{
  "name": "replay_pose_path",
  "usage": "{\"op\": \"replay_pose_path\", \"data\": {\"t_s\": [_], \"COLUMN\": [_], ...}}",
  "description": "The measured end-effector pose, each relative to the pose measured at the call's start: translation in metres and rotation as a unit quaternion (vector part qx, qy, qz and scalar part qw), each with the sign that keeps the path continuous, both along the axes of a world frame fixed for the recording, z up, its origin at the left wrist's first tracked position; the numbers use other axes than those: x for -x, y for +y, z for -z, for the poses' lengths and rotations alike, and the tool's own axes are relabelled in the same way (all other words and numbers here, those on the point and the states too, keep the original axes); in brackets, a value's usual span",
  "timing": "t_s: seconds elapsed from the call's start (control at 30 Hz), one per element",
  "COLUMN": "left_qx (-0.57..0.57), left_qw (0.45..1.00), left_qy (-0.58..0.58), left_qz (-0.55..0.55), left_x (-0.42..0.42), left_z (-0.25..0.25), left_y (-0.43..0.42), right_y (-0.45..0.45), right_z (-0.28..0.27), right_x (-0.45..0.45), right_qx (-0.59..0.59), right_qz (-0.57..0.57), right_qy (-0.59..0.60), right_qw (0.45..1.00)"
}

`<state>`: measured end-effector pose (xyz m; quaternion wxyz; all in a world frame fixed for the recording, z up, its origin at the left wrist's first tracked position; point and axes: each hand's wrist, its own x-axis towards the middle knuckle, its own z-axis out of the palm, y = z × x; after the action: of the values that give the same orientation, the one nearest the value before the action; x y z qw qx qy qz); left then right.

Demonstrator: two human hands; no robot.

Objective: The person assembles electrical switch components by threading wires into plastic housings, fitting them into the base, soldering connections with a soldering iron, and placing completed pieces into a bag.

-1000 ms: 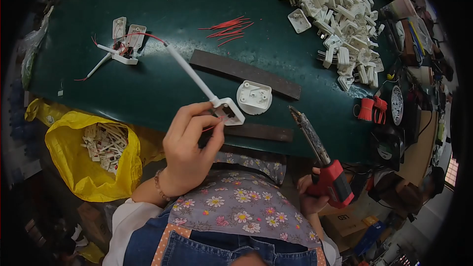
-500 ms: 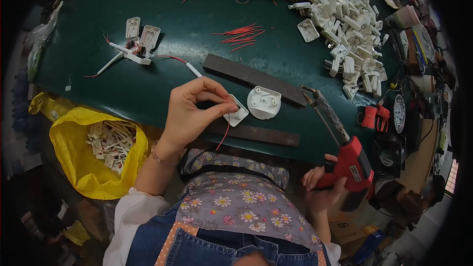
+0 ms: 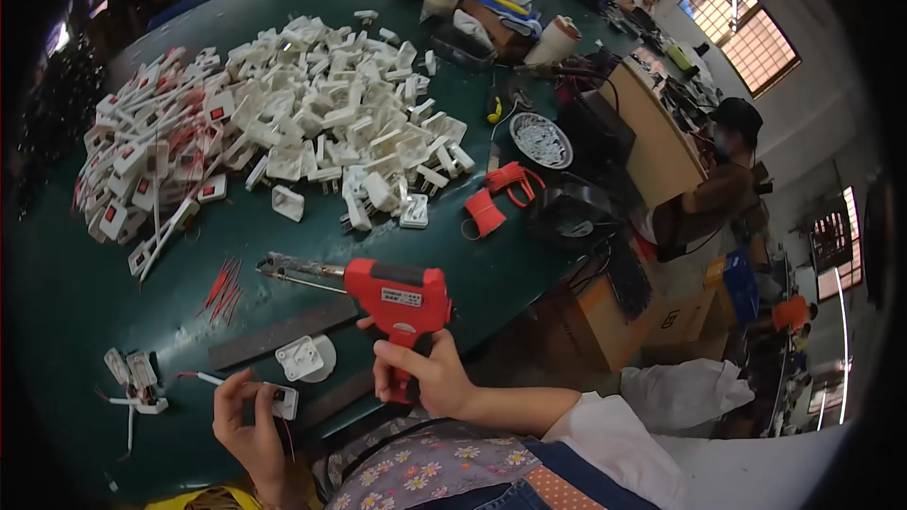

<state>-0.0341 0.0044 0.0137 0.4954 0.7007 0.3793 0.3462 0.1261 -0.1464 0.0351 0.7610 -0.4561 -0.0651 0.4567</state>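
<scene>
My right hand (image 3: pixel 430 376) is wrapped round the handle of a red and black soldering gun (image 3: pixel 397 295). Its metal tip points left, above the table. At the lower left, my left hand (image 3: pixel 248 430) has its fingertips closed at a small white plastic switch housing (image 3: pixel 287 403); a thin red wire hangs below it. A white cable with a red lead (image 3: pixel 200 377) sticks out past these fingers. Beside the housing, a white plug shell (image 3: pixel 299 357) sits on a round white base (image 3: pixel 324 359). A dark bar (image 3: pixel 283 332) lies just behind them.
Cut red wires (image 3: pixel 223 290) lie on the green table (image 3: pixel 283 269). Behind are heaps of white plug shells (image 3: pixel 321 104) and wired switches (image 3: pixel 142 170). Rightward are red wire bundles (image 3: pixel 485 214) and a dish of small parts (image 3: pixel 541 141). A co-worker (image 3: pixel 723 179) sits at the right.
The view has swung to the right and upward, showing the room. My right hand has raised the soldering gun over the table, its tip now pointing left. My left hand stays at the housing.
</scene>
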Motion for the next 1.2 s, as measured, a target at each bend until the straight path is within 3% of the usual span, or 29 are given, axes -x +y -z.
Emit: {"op": "replay_pose_path", "data": {"t_s": [0.17,0.23,0.37,0.53,0.67,1.2], "left_qx": [-0.057,0.033,-0.051,-0.049,-0.139,-0.026], "left_qw": [0.997,0.997,0.995,0.989,0.982,0.983], "left_qy": [0.023,0.061,0.082,0.122,0.096,0.174], "left_qz": [0.038,-0.017,0.041,0.072,0.082,0.044], "left_x": [-0.002,-0.022,-0.030,-0.036,-0.037,-0.051], "left_z": [-0.008,-0.050,-0.057,-0.066,-0.051,-0.070], "left_y": [-0.001,-0.024,-0.032,-0.042,-0.043,-0.051], "right_y": [0.007,0.008,0.012,0.018,0.020,0.023], "right_z": [0.005,0.007,0.009,0.014,0.016,0.023], "right_x": [0.002,0.001,0.003,0.005,0.006,0.011], "right_qx": [-0.041,-0.053,-0.069,-0.077,-0.082,-0.069], "right_qz": [0.009,0.000,0.001,-0.003,-0.013,-0.030], "right_qy": [0.021,0.016,-0.013,-0.016,-0.014,-0.010], "right_qw": [0.999,0.998,0.998,0.997,0.996,0.997]}}
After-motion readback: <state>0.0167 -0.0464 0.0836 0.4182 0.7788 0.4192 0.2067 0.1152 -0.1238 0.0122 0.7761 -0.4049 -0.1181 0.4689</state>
